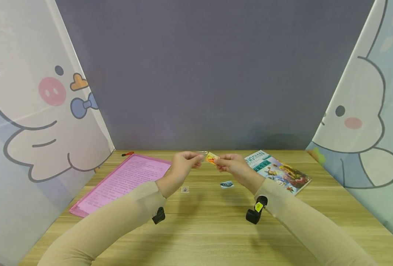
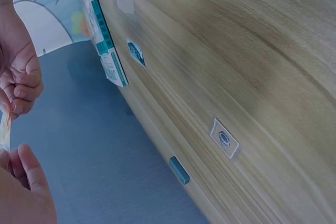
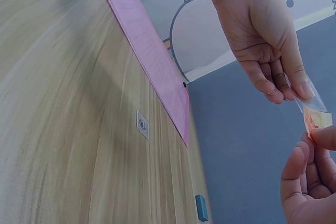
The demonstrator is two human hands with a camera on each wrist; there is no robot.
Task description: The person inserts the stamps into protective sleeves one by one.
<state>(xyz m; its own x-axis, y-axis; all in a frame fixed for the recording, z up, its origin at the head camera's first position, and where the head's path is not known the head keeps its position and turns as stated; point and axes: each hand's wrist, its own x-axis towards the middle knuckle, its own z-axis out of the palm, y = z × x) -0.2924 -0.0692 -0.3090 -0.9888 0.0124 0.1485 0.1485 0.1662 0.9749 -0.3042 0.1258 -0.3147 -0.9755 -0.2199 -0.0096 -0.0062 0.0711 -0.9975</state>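
Above the table, both hands are raised close together. My left hand [image 1: 183, 164] pinches a small clear plastic sleeve [image 3: 314, 99] between thumb and fingers. With thumb and fingertips, my right hand [image 1: 237, 169] grips a small yellow-orange stamp [image 1: 211, 158] bearing a red design. In the right wrist view the stamp overlaps the lower end of the sleeve. Below the hands, a white-bordered stamp [image 1: 185, 189] with a round motif lies on the wood. To its right is a dark teal picture stamp [image 1: 227, 184].
A pink zip folder [image 1: 126, 181] with a printed sheet lies at the left. At the right is a colourful magazine [image 1: 279, 171]. A small teal block [image 2: 179, 170] sits near the table's far edge. A grey panel [image 1: 209, 74] stands behind the wooden table [image 1: 209, 236].
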